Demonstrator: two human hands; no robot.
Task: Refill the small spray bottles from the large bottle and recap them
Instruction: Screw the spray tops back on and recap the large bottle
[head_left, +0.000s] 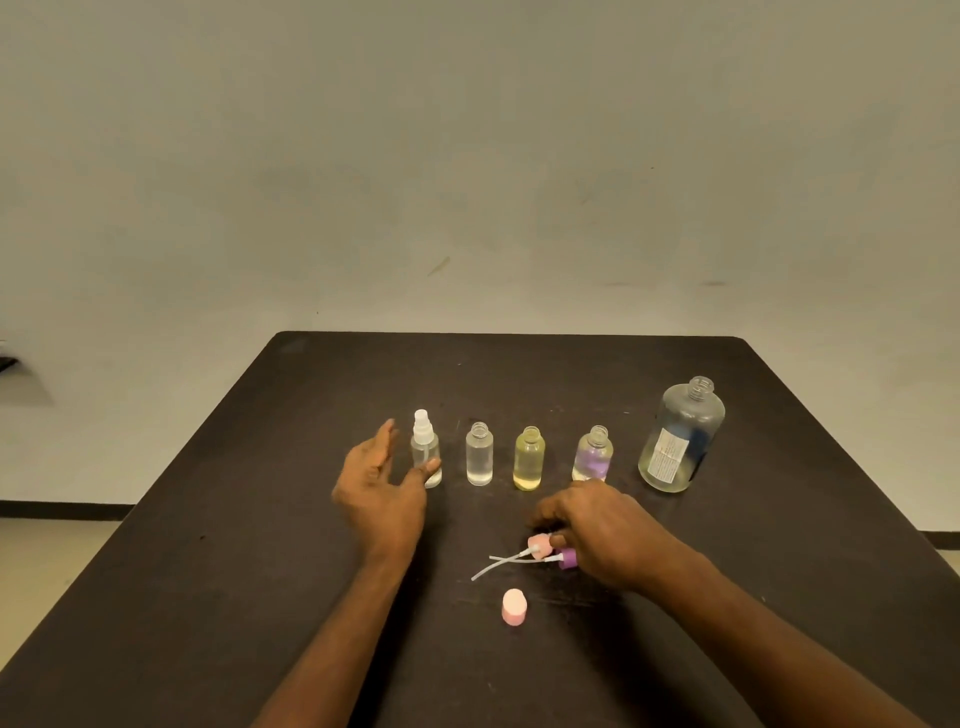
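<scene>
Several small bottles stand in a row on the dark table (260, 519). The leftmost clear bottle (426, 452) carries a white spray cap. The second clear bottle (479, 454), the yellow bottle (529, 460) and the purple bottle (593, 456) stand uncapped. At the right stands the large bottle (680, 439), uncapped, with a white label. My left hand (382, 488) is open just left of the capped bottle, its thumb in front of the bottle's base. My right hand (597, 530) rests fingers-down on a pink spray cap (540, 546) and a purple spray cap (569, 558), whose tubes lie on the table.
A pink overcap (514, 607) stands alone near the front middle of the table. The table's far edge runs close to a plain wall. Floor shows at the left and right of the table.
</scene>
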